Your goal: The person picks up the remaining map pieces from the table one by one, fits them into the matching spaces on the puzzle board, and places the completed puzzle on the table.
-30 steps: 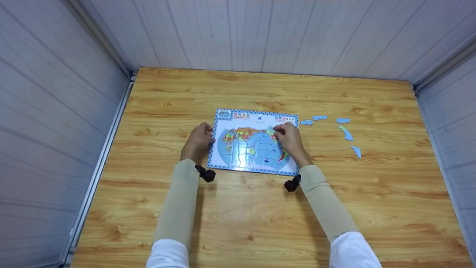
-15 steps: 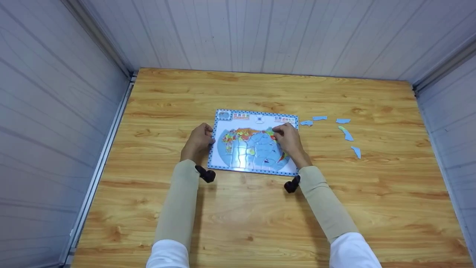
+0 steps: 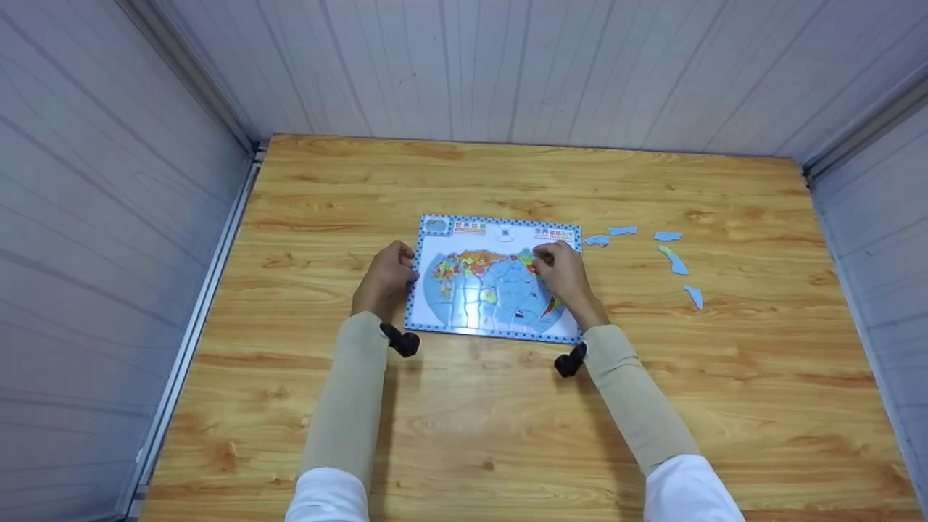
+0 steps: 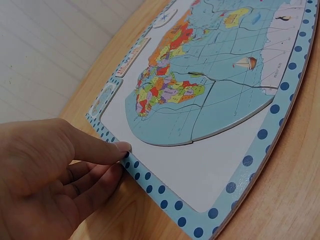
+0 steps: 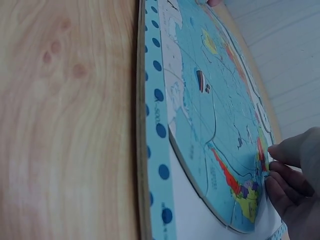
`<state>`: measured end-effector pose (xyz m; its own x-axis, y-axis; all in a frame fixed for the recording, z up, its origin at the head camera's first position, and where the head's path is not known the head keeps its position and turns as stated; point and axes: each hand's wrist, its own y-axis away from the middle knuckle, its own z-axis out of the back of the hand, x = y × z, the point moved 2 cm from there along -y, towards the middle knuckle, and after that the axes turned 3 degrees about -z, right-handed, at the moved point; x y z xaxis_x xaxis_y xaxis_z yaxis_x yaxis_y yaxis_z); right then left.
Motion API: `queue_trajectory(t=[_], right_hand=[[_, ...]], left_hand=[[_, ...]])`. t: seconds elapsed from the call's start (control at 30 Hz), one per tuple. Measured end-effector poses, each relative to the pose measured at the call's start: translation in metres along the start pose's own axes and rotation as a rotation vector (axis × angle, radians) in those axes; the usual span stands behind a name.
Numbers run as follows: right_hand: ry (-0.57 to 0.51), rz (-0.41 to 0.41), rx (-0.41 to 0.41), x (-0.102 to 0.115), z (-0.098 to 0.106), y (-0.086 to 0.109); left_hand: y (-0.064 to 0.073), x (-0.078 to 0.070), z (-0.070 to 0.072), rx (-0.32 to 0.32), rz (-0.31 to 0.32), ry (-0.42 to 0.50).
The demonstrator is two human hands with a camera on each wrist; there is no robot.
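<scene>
A world map jigsaw board (image 3: 428,313) with a blue dotted border lies flat on the table. My left hand (image 3: 386,275) grips its left edge; in the left wrist view the thumb (image 4: 120,147) is on top of the border and the curled fingers are at its side. Over the upper right of the map, my right hand (image 3: 569,277) pinches a small green and red puzzle piece (image 5: 261,149) between thumb and fingertips. That piece sits right at the map's edge, partly hidden by the hand. The rest of the map around it is largely filled with fitted pieces.
Several loose blue puzzle pieces are scattered right of the board, among them a flat strip (image 3: 622,230), a green-tipped curved one (image 3: 674,259) and a pointed one (image 3: 694,296). Pale panel walls (image 3: 478,72) enclose the wooden table (image 3: 478,435) at the back and sides.
The piece at the right fingertips looked pale and tilted a second ago; now its green shows darker and lies flatter against the map. Both hands have hardly moved.
</scene>
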<state>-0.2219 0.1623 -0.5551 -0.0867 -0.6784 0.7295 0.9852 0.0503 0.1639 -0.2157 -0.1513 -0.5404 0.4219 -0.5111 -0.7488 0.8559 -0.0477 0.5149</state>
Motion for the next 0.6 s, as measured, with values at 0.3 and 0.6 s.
queue_trajectory(t=[0.3, 0.6], right_hand=[[-0.092, 0.108, -0.069, -0.004, 0.012, 0.003], [-0.109, 0.091, -0.109, -0.014, 0.029, 0.007]], left_hand=[[-0.001, 0.001, -0.001, -0.017, -0.069, -0.03], [0.001, 0.001, -0.001, -0.001, -0.035, -0.004]])
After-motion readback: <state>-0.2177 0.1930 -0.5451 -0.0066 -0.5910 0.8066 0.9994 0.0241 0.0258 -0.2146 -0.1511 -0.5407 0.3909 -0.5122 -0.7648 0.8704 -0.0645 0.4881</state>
